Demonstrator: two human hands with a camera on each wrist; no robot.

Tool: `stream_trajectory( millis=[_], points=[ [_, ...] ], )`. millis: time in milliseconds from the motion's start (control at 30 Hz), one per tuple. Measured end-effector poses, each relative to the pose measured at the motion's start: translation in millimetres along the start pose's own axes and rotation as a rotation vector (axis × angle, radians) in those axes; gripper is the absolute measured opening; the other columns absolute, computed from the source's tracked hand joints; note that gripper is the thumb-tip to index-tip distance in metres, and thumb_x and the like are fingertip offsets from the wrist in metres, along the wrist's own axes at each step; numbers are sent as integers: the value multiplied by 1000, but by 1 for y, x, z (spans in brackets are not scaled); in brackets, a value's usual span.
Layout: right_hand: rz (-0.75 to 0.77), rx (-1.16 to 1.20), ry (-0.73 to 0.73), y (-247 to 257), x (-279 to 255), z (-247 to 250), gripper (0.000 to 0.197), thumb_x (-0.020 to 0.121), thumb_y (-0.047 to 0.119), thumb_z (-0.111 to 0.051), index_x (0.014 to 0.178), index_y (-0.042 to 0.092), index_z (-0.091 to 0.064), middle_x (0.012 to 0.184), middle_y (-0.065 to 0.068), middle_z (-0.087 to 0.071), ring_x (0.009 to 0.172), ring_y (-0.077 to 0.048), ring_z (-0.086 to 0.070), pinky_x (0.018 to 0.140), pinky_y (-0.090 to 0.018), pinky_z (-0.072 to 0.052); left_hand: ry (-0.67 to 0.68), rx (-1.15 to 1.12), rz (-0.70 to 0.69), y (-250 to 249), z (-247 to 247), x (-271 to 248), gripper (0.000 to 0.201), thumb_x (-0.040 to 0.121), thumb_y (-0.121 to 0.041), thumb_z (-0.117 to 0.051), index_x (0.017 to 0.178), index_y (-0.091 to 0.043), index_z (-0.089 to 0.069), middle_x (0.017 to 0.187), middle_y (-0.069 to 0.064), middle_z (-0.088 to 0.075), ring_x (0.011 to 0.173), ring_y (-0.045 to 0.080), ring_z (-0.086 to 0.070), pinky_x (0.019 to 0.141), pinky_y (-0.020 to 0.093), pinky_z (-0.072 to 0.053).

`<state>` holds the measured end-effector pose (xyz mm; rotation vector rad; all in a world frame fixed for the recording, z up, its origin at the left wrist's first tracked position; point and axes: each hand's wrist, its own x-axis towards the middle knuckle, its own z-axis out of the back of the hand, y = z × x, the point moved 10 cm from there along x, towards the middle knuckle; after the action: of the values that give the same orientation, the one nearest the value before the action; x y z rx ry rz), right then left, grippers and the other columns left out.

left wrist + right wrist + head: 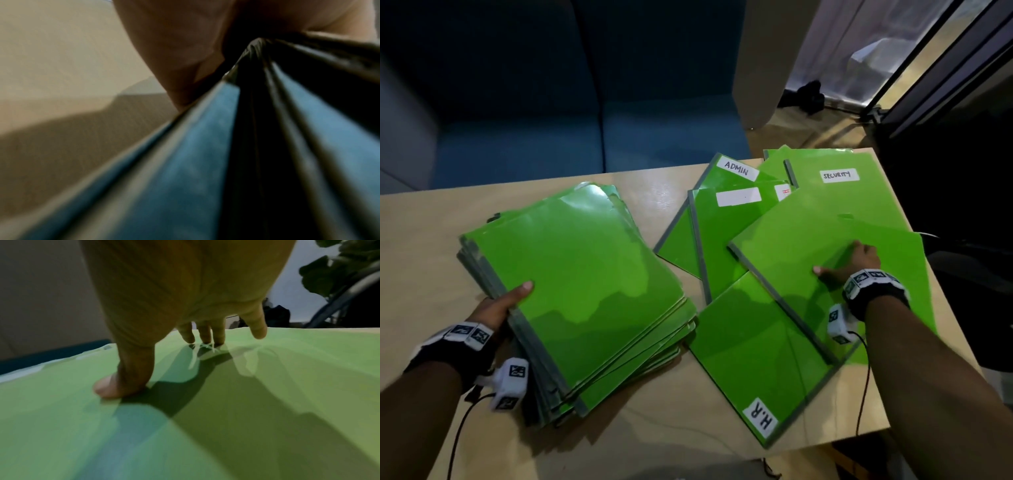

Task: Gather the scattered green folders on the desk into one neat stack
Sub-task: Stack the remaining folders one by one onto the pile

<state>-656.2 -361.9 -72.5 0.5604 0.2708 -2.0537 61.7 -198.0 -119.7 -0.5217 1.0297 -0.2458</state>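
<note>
A stack of green folders (585, 291) lies on the left of the wooden desk (654, 195). My left hand (500, 305) grips its spine edge, thumb on top and fingers underneath; the left wrist view shows the grey spines (205, 146) close up and blurred. Several loose green folders are fanned out on the right, labelled ADMIN (736, 169), SECURITY (839, 175) and H.R (762, 418). My right hand (852, 260) presses fingertips and thumb on the topmost plain folder (808, 246). In the right wrist view its fingertips (205, 337) and thumb touch the green cover (267, 386).
A blue sofa (551, 120) stands beyond the desk's far edge. The desk's right edge (914, 233) is close to the loose folders, with dark floor and a glass door frame (928, 68) beyond. Cables hang from both wrist cameras.
</note>
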Motion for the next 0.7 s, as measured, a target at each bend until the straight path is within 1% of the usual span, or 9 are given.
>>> stream_trajectory(
  millis=[67,167,200,300,333,433,567,633,700],
  points=[
    [33,-126,8,-2,0,4,125,61,56,-84,153,15,-11,156,-16,-18,144,-37,-18,113,-59,-24,-2,1,-4,-1,-1,-1,113,60,-63,-75,140,6,-37,123,37,-53,104,46,-54,90,50,-39],
    [155,-235,60,8,-8,0,123,53,50,-90,151,27,-19,153,-13,-18,143,-36,-19,111,-62,-27,-3,-14,33,9,5,10,129,35,-72,-82,134,3,-47,110,36,-61,95,51,-61,92,58,-44],
    [215,-239,86,14,-12,-4,124,49,45,-93,149,32,-22,155,-12,-15,144,-37,-19,110,-63,-28,8,-1,58,13,4,9,129,32,-73,-83,131,2,-49,103,35,-64,92,52,-63,90,61,-45],
    [438,-323,129,41,-29,-20,119,44,41,-94,143,39,-28,161,-5,-7,147,-35,-14,113,-61,-25,19,-2,42,8,4,4,117,48,-68,-81,132,5,-45,83,24,-61,75,36,-61,82,50,-48],
    [514,-375,142,53,-38,-24,118,45,43,-93,143,39,-28,161,-3,-8,147,-34,-13,115,-60,-21,26,11,34,6,2,1,116,48,-68,-82,131,5,-46,84,23,-61,76,35,-60,83,51,-48],
    [706,-551,158,87,-67,-39,117,54,46,-89,147,38,-18,160,-4,-10,147,-30,-15,119,-54,-9,22,45,34,9,5,6,133,32,-72,-83,134,5,-44,113,34,-60,98,46,-61,94,65,-42],
    [893,-776,118,125,-92,-54,126,61,50,-83,153,32,1,162,-3,6,149,-27,4,117,-52,7,16,63,35,12,6,12,135,32,-71,-82,136,5,-42,115,33,-59,99,46,-60,96,64,-41],
    [985,-823,149,141,-104,-71,129,62,49,-83,153,32,6,162,-2,10,149,-25,6,113,-49,11,13,64,40,19,10,21,138,28,-72,-85,137,3,-43,127,32,-55,106,46,-58,97,63,-41],
    [1053,-838,164,154,-117,-88,128,61,48,-84,152,36,5,163,-2,8,150,-26,2,112,-46,9,30,62,58,24,9,18,133,31,-68,-86,137,1,-44,132,30,-53,113,46,-55,99,60,-40]
  ],
)
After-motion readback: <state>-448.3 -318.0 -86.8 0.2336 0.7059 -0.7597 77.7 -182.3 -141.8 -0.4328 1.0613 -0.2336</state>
